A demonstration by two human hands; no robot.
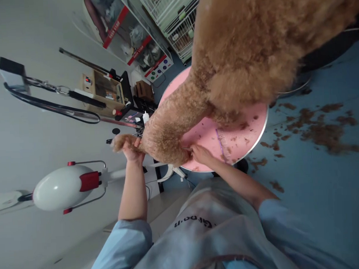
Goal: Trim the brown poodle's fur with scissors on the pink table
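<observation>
A dog with curly brown fur (164,139) stands over a round pink table (201,135), its large body filling the upper right. My left hand (133,151) is closed around a thin, fluffy-ended part of the dog (121,143); whether this is the tail or a leg I cannot tell. At the lower edge of the fur, my right hand (200,154) has its fingers pinched together. A small pale bit shows at those fingertips, too small to name. Beside that hand a purple-edged comb (220,144) lies on the table among loose tufts.
Brown clippings (317,129) litter the blue floor on the right. A white lamp (59,187) with red fittings and a hanging strap (86,99) are on the left. Behind are a wooden box (103,90), a display case (135,38) and white wire cages (178,28).
</observation>
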